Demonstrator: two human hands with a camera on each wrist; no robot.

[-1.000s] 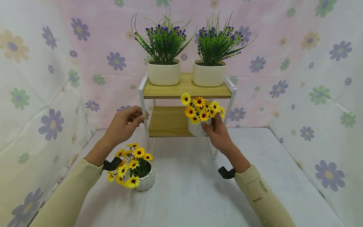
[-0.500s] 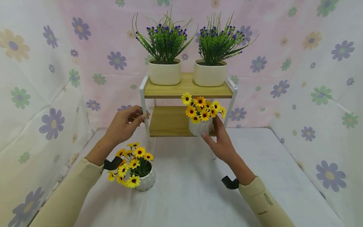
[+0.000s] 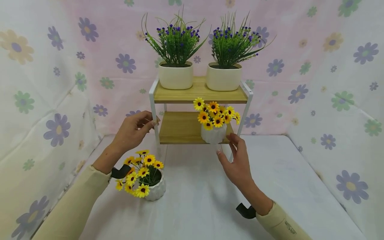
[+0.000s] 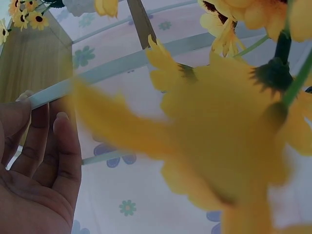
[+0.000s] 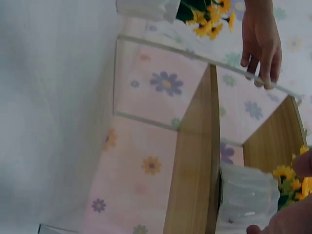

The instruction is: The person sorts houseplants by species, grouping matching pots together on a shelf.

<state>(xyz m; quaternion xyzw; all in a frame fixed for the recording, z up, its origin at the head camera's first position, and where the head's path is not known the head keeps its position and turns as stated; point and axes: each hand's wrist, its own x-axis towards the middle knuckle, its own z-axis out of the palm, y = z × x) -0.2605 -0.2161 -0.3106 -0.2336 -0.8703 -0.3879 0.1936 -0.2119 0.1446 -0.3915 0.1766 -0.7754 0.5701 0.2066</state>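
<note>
A white ribbed pot of yellow artificial sunflowers (image 3: pixel 213 134) stands on the right part of the lower board of a two-tier shelf (image 3: pixel 178 128). My right hand (image 3: pixel 238 163) is just below and right of that pot, thumb and fingers spread apart, holding nothing; its fingertips are right at the board's front edge. With thumb and fingers, my left hand (image 3: pixel 130 131) pinches the shelf's white left post (image 4: pixel 97 73). A second white pot of sunflowers (image 3: pixel 156 190) sits on the table below my left wrist, its blooms leaning left. Blurred petals (image 4: pixel 214 131) fill much of the left wrist view.
Two cream pots with purple-flowered grass, a left one (image 3: pixel 176 77) and a right one (image 3: pixel 223 78), stand on the shelf's top board (image 3: pixel 198 96). Flower-printed cloth (image 3: pixel 330 83) hangs behind and at both sides of the white table (image 3: pixel 192 206).
My right hand has let go of the sunflower pot on the lower board and drawn back, down and slightly right. The pot stays in place. My left hand keeps its hold on the post.
</note>
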